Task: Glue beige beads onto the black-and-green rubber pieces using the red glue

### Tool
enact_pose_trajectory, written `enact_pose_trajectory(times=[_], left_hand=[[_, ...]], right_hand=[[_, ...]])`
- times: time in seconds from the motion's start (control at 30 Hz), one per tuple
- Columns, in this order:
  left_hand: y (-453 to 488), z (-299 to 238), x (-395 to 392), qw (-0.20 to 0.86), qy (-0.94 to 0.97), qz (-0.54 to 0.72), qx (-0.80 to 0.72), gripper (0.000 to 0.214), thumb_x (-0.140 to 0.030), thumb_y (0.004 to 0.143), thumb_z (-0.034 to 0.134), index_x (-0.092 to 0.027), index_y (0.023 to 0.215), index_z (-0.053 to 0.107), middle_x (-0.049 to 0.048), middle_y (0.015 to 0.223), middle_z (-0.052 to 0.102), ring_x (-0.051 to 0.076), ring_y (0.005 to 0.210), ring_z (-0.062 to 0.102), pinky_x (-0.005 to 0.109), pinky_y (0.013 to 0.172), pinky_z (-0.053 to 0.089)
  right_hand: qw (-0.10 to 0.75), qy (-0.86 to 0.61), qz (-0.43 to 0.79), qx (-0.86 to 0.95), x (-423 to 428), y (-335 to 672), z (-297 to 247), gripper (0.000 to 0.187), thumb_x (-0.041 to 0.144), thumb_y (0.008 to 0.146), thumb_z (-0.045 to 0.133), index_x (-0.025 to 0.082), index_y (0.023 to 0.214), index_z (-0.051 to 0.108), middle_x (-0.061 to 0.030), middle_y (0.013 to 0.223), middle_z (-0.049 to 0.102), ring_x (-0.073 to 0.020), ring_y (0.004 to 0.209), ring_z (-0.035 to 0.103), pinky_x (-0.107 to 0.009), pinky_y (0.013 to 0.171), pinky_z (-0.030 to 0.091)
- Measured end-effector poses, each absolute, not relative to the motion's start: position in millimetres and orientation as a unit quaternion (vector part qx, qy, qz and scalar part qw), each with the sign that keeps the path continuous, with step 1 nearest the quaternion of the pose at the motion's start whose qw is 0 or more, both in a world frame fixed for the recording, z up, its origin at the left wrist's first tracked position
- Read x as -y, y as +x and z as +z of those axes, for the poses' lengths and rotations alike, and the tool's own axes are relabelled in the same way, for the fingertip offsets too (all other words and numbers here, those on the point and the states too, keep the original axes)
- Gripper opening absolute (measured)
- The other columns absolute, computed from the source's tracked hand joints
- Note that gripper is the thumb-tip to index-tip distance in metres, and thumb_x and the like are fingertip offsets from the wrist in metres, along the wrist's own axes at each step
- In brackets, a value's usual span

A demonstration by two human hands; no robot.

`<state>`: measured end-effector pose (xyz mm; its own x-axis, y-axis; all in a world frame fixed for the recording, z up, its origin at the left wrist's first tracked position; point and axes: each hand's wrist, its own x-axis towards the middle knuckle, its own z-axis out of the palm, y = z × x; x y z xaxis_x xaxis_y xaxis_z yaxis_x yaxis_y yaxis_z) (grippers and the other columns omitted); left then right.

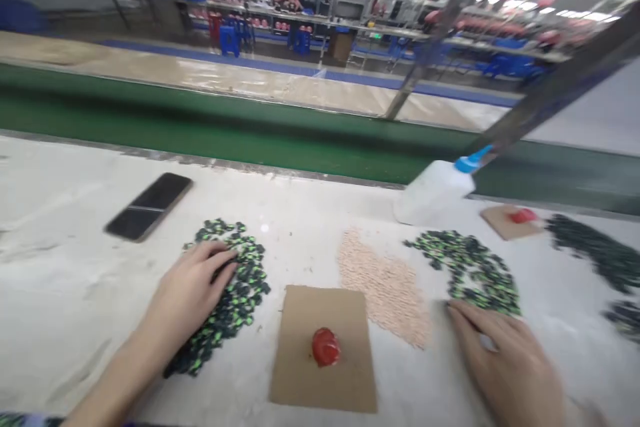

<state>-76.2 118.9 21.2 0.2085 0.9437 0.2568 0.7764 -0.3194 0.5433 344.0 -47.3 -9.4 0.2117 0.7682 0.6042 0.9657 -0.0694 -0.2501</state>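
Observation:
My left hand rests on a pile of small black-and-green pieces. Its fingers are curled, thumb and forefinger drawn close; anything between them is hidden. On the right, my right hand has thumb and forefinger pressed together at the near edge of a second black-and-green pile. A dark speck shows at those fingertips, too small to name. Between the hands lies a square of brown cardboard bearing a glossy red blob. A heap of tiny pale pink pieces lies beside the cardboard.
A dark phone lies at the left. A white squeeze bottle with a blue nozzle stands at the back right. Beyond it are another cardboard piece with red on it and dark piles. A green strip runs behind the white table.

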Motion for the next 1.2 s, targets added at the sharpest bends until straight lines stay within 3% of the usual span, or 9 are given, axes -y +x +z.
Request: enact_pose_trajectory(times=[0.13, 0.27, 0.4, 0.53, 0.63, 0.8, 0.93, 1.07, 1.2], left_hand=[[-75.2, 17.5, -116.1, 0.158, 0.764, 0.314, -0.541, 0.030, -0.052, 0.082, 0.061, -0.031, 0.070, 0.079, 0.0070, 0.086, 0.085, 0.034, 0.078, 0.077, 0.037, 0.067, 0.057], [-75.2, 24.3, -117.6, 0.179, 0.751, 0.334, -0.541, 0.026, -0.055, 0.078, 0.068, -0.034, 0.066, 0.078, 0.0030, 0.078, 0.085, 0.033, 0.072, 0.077, 0.034, 0.062, 0.055], [-72.2, 32.5, -114.9, 0.222, 0.702, 0.367, -0.569, 0.024, -0.056, 0.072, 0.079, -0.033, 0.068, 0.079, 0.0039, 0.085, 0.085, 0.033, 0.078, 0.078, 0.036, 0.074, 0.059], [-67.6, 37.3, -107.5, 0.314, 0.628, 0.397, -0.591, 0.028, -0.050, 0.063, 0.092, -0.027, 0.074, 0.080, 0.0060, 0.088, 0.082, 0.027, 0.068, 0.076, 0.034, 0.073, 0.064], [-65.6, 40.9, -103.2, 0.390, 0.554, 0.418, -0.605, 0.030, -0.045, 0.061, 0.096, -0.023, 0.073, 0.081, 0.0072, 0.092, 0.081, 0.023, 0.072, 0.076, 0.031, 0.075, 0.065], [-59.0, 55.0, -93.6, 0.547, 0.418, 0.414, -0.595, 0.047, -0.057, 0.051, 0.099, -0.016, 0.066, 0.083, 0.0095, 0.078, 0.080, 0.018, 0.071, 0.073, 0.025, 0.070, 0.064], [-45.5, 64.9, -80.8, 0.633, 0.319, 0.424, -0.564, 0.057, -0.065, 0.039, 0.101, -0.016, 0.060, 0.078, 0.0025, 0.068, 0.074, 0.008, 0.062, 0.065, 0.013, 0.063, 0.059], [-29.1, 67.2, -65.3, 0.692, 0.284, 0.410, -0.522, 0.053, -0.062, 0.050, 0.100, -0.016, 0.057, 0.075, -0.0027, 0.055, 0.065, 0.003, 0.046, 0.052, 0.009, 0.044, 0.047], [-5.7, 68.2, -44.8, 0.695, 0.312, 0.388, -0.518, 0.040, -0.055, 0.059, 0.099, -0.019, 0.061, 0.081, -0.0010, 0.055, 0.071, 0.006, 0.045, 0.058, 0.011, 0.046, 0.050]], right_hand=[[0.279, -0.688, -0.161, 0.651, 24.7, 317.6, -3.9, 0.022, 0.030, 0.099, 0.061, 0.021, 0.098, 0.081, -0.0123, 0.096, 0.086, -0.0311, 0.087, 0.077, -0.048, 0.079, 0.062], [0.252, -0.666, -0.100, 0.695, 0.3, 284.2, 4.8, 0.026, 0.025, 0.101, 0.057, 0.022, 0.113, 0.079, -0.0120, 0.111, 0.083, -0.0304, 0.100, 0.075, -0.049, 0.086, 0.062], [0.234, -0.649, -0.060, 0.722, -16.2, 264.2, 8.1, 0.027, 0.017, 0.100, 0.054, 0.023, 0.104, 0.080, -0.0099, 0.098, 0.082, -0.0279, 0.089, 0.075, -0.043, 0.075, 0.063], [0.256, -0.632, -0.059, 0.729, -20.7, 262.9, 0.9, 0.036, 0.016, 0.101, 0.046, 0.021, 0.089, 0.079, -0.0108, 0.086, 0.081, -0.0273, 0.076, 0.076, -0.041, 0.065, 0.063], [0.286, -0.621, -0.066, 0.727, -20.6, 266.5, -4.9, 0.036, 0.020, 0.101, 0.046, 0.023, 0.086, 0.079, -0.0094, 0.083, 0.083, -0.0266, 0.072, 0.077, -0.040, 0.061, 0.062], [0.324, -0.619, -0.083, 0.710, -16.1, 272.9, -4.3, 0.032, 0.027, 0.099, 0.052, 0.025, 0.084, 0.079, -0.0075, 0.084, 0.086, -0.0297, 0.072, 0.081, -0.043, 0.063, 0.065], [0.349, -0.658, -0.067, 0.664, -5.1, 274.0, 6.2, 0.025, 0.029, 0.093, 0.059, 0.025, 0.083, 0.082, -0.0063, 0.085, 0.087, -0.0302, 0.072, 0.084, -0.042, 0.064, 0.068], [0.449, -0.720, 0.084, 0.523, 10.5, 260.1, 24.4, 0.013, 0.036, 0.081, 0.077, 0.027, 0.080, 0.086, -0.0056, 0.082, 0.088, -0.0287, 0.067, 0.084, -0.035, 0.060, 0.071], [0.555, -0.648, 0.355, 0.382, 25.1, 235.8, 37.3, 0.011, 0.036, 0.077, 0.089, 0.026, 0.083, 0.088, -0.0078, 0.080, 0.087, -0.0265, 0.068, 0.085, -0.031, 0.064, 0.072]])
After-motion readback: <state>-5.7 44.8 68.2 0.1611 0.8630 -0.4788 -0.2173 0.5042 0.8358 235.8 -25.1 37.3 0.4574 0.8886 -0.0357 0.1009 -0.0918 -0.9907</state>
